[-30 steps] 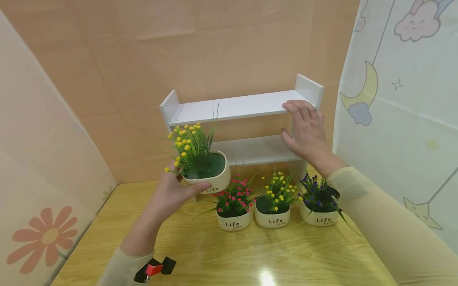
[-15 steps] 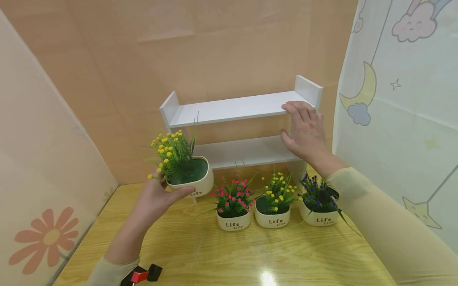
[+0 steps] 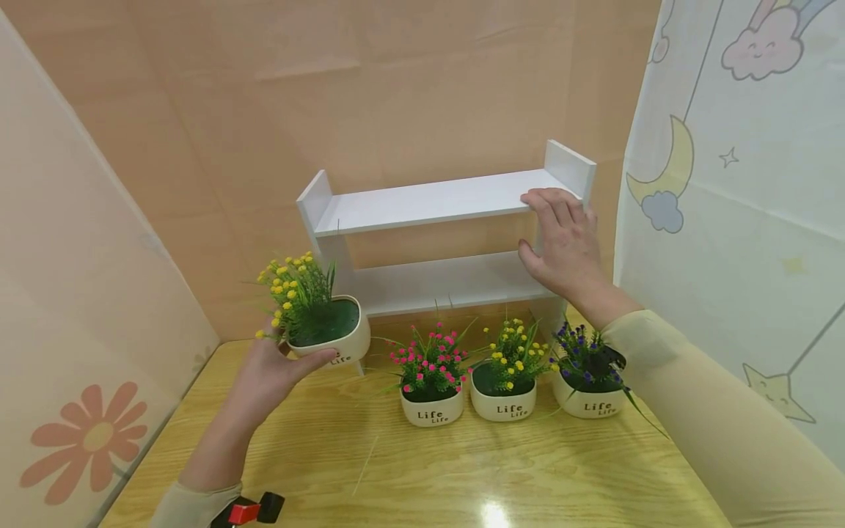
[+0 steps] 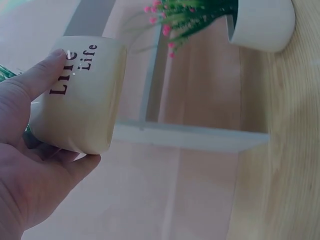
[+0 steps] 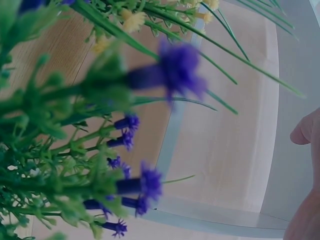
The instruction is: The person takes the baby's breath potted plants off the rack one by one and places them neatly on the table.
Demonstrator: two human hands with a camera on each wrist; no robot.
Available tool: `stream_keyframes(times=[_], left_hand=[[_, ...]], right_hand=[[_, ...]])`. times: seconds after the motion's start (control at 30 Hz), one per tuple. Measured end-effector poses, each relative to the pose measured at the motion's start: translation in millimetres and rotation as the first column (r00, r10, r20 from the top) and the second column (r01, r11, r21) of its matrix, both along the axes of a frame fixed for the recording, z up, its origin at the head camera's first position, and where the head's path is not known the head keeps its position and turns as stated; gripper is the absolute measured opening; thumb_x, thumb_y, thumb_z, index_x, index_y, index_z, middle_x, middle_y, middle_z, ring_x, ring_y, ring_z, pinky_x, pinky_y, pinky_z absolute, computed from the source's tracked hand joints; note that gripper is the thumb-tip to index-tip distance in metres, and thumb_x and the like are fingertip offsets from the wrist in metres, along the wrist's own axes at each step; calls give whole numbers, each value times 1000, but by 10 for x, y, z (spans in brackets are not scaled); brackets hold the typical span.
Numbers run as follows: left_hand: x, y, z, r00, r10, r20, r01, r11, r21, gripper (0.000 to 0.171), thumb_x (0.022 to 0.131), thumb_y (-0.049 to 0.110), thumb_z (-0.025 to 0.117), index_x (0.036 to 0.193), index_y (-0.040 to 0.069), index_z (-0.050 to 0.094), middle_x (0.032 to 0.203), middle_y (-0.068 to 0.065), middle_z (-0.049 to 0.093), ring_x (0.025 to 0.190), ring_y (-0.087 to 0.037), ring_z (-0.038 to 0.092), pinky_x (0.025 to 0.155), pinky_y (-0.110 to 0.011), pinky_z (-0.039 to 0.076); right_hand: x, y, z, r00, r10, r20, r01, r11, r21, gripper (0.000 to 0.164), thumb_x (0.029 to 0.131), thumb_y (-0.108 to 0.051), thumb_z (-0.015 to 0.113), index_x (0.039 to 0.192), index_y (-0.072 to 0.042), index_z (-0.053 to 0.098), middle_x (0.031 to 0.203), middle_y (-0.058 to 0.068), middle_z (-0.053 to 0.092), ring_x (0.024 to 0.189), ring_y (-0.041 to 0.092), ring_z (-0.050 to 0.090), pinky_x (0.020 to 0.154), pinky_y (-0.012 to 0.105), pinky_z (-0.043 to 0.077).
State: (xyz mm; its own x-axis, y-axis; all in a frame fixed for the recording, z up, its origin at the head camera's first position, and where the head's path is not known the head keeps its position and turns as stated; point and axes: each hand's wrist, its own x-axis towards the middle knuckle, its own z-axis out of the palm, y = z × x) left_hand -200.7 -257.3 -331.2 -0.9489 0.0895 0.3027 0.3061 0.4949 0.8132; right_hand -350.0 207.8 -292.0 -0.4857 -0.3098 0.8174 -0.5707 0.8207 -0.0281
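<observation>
My left hand (image 3: pixel 271 374) grips a cream flowerpot (image 3: pixel 339 345) lettered "Life", with yellow flowers (image 3: pixel 290 286) leaning left out of it. Its thumb lies across the lettered front; in the left wrist view the fingers go beneath and behind the pot (image 4: pixel 85 100), which is held up off the table. My right hand (image 3: pixel 564 235) rests on the front edge of the top board of a white two-tier shelf (image 3: pixel 429 199), near its right end. Those fingers lie on the board, with the thumb spread below. Purple flowers (image 5: pixel 175 70) fill much of the right wrist view.
Three similar pots stand in a row before the shelf on the wooden table (image 3: pixel 409 477): pink-flowered (image 3: pixel 432 403), yellow-flowered (image 3: pixel 505 400) and purple-flowered (image 3: pixel 590 400). The right forearm passes close beside the purple one. Cloth walls (image 3: pixel 99 257) enclose the table's back and sides.
My left hand has carried the yellow-flowered pot left and slightly down, from in front of the shelf to its left end. My right hand stays on the top board.
</observation>
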Motion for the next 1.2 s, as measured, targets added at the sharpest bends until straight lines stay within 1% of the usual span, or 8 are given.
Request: stream_keyframes(times=[0.1,0.23,0.47,0.6,0.67,0.97,1.1,1.2], left_hand=[[-6,-82,-35,1000,20,5,-20,1000,-7,90,93,31,93,167,20,41,161,-3,51,151,-31,49,106,-40,56],[-34,-189,-96,1000,25,-4,-25,999,-25,91,95,32,92,168,22,40,164,-2,49,156,-31,43,113,-54,50],[-49,-306,-251,1000,13,10,-13,1000,-27,91,93,29,93,165,16,39,158,-5,54,148,-29,52,102,-27,55],[-27,-312,-398,998,43,43,-41,998,-45,94,91,30,95,162,9,37,152,-13,53,136,-32,61,94,-23,56],[-6,-307,-465,996,60,62,-56,997,-55,98,90,31,96,162,6,34,150,-16,52,132,-32,63,92,-23,56],[36,-279,-687,998,14,59,-16,999,32,95,87,21,98,160,6,38,147,-16,58,131,-33,64,94,-27,59],[55,-245,-756,996,17,89,-19,1000,18,99,88,21,97,163,5,34,152,-19,52,135,-36,60,99,-30,58],[71,-218,-804,993,32,116,-32,999,-2,101,89,23,97,164,4,31,157,-21,44,139,-39,58,104,-38,55]], right_hand=[[3,0,1,1000,0,2,0,1000,2,69,93,-13,75,155,-9,47,158,15,45,145,41,38,98,68,36],[1,2,5,1000,3,-4,-3,1000,4,69,92,-13,75,155,-8,46,157,16,45,145,41,38,95,67,36],[21,5,21,1000,3,-7,-3,1000,-2,69,92,-12,76,155,-8,47,156,16,46,145,41,38,97,67,36],[28,0,26,1000,1,-5,-1,1000,-4,69,93,-13,75,155,-9,47,158,15,46,146,41,37,99,68,36],[29,-4,26,1000,3,-6,-3,1000,-5,69,93,-14,75,156,-10,47,158,15,46,146,41,37,99,68,36],[46,-31,39,1000,4,-7,-4,1000,-8,68,93,-14,75,155,-9,47,158,15,46,146,41,37,100,69,35],[54,-36,44,1000,4,-7,-4,1000,-8,68,93,-14,75,155,-9,47,158,15,46,146,40,37,98,69,36],[56,-38,44,1000,5,-8,-5,1000,-6,69,92,-13,75,155,-9,47,157,15,46,146,40,38,97,68,36]])
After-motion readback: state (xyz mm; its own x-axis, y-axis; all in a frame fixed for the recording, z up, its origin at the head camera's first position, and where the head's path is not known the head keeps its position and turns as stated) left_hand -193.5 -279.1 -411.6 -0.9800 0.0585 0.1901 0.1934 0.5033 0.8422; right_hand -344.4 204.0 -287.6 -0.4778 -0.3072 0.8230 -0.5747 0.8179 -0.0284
